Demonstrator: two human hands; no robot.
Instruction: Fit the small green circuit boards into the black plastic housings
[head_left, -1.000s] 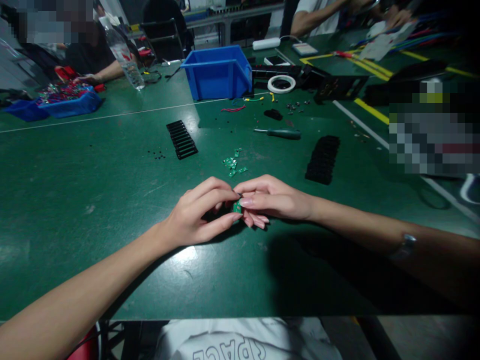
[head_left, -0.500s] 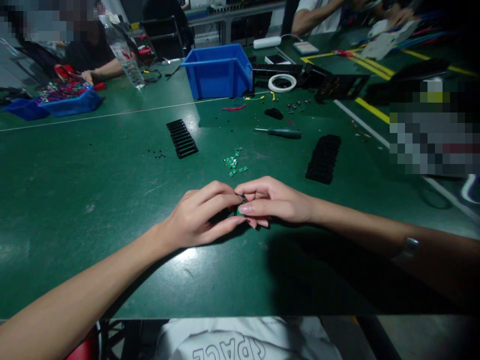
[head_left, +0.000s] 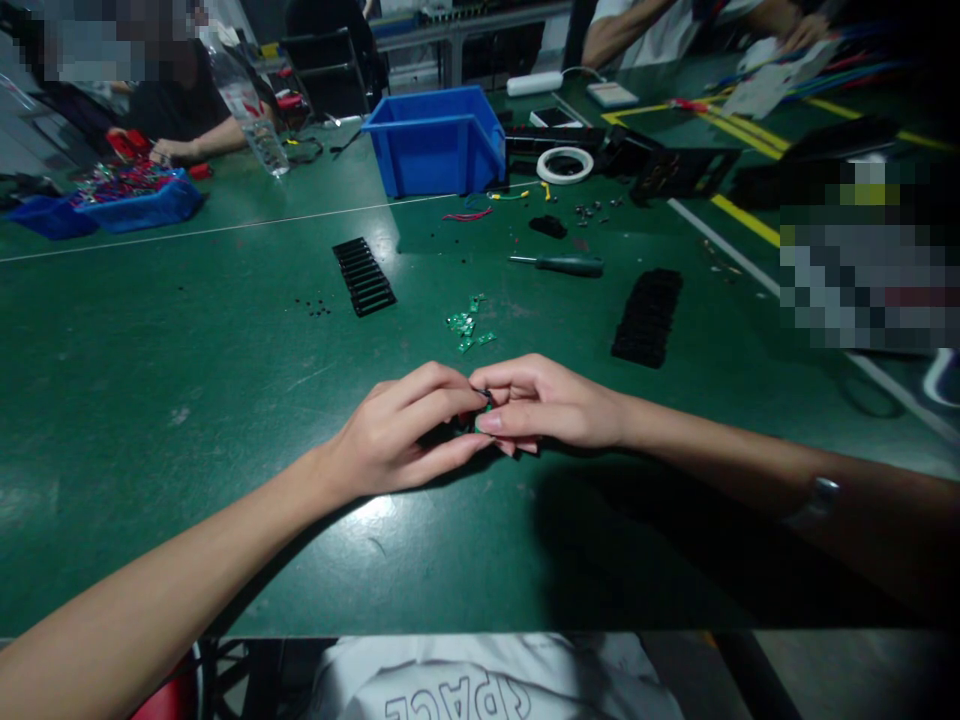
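Close to the middle of the green table point(head_left: 225, 380), my left hand point(head_left: 412, 425) and my right hand point(head_left: 551, 402) meet fingertip to fingertip. Between them they pinch a small green board point(head_left: 484, 424) together with a small dark part, mostly hidden by the fingers. My right thumb presses on the green board. Just beyond the hands lies a little pile of green boards point(head_left: 463, 325). A black slotted frame point(head_left: 364, 277) lies to the left, with tiny black bits point(head_left: 319, 308) beside it. To the right is a black ribbed part point(head_left: 649, 318).
A screwdriver point(head_left: 570, 266) lies behind the pile. Farther back are a blue bin point(head_left: 439, 145), a white ring point(head_left: 564, 166), a bottle point(head_left: 262, 140) and a blue tray point(head_left: 142, 205) of red parts. Another person's hand point(head_left: 174, 152) rests by the tray; another person works at the back right.
My right thumb has shifted slightly left over the green board. At the back left, the other person's hand has moved a little to the left.
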